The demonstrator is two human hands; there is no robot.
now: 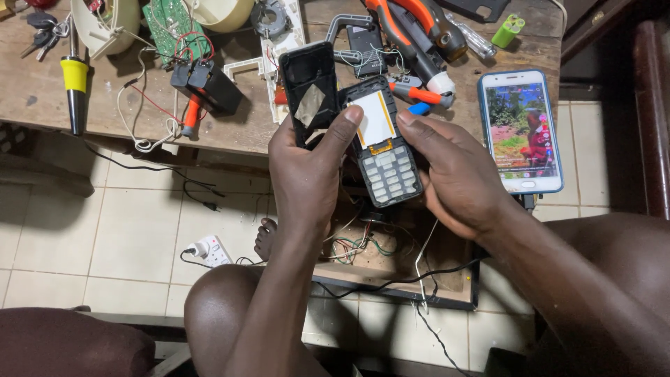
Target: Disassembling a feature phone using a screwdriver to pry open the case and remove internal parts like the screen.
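Bare knees frame both hands at frame centre: left hand (305,167) closed around a thin black back cover (308,94), right hand (457,174) pinching the keypad phone (382,150) by its edges. Light, rigid, probably fragile; edges look safest.

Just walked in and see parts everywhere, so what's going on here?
A person is holding an opened keypad phone over the edge of a cluttered wooden workbench. The left hand grips the black back shell; the right hand holds the keypad phone body, its thumb on the white screen area. A lit smartphone lies beside them.
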